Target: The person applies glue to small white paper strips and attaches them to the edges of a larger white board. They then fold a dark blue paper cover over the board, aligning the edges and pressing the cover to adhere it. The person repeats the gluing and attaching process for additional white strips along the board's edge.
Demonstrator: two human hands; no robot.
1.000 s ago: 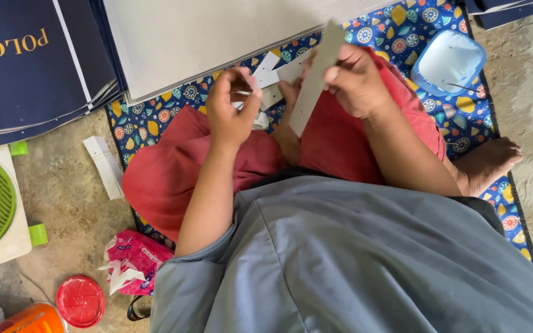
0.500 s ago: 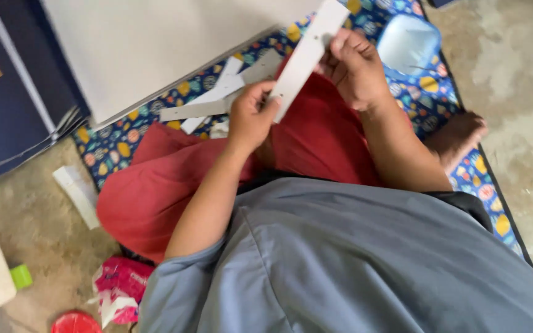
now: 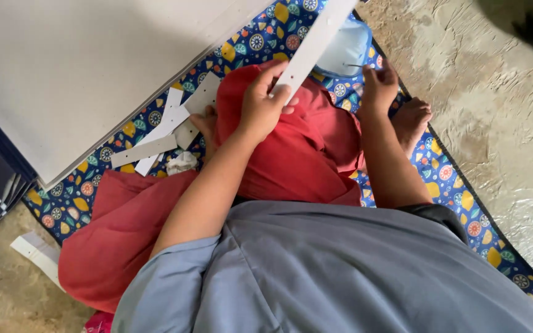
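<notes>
Grip: left hand (image 3: pixel 260 105) pinches white card strip (image 3: pixel 316 43) upright, off lap; right hand (image 3: pixel 379 83) holds thin needle (image 3: pixel 356 65) by blue tub (image 3: pixel 348 49), ready to pierce.

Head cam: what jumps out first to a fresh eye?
The long white cardboard strip stands out first, held up at top centre by the left hand over the red cloth on the person's lap. To its right, the right hand reaches to a pale blue container with a thin pin-like thing at its fingers. A big white board fills the upper left, with cut white strips on the patterned mat below it.
</notes>
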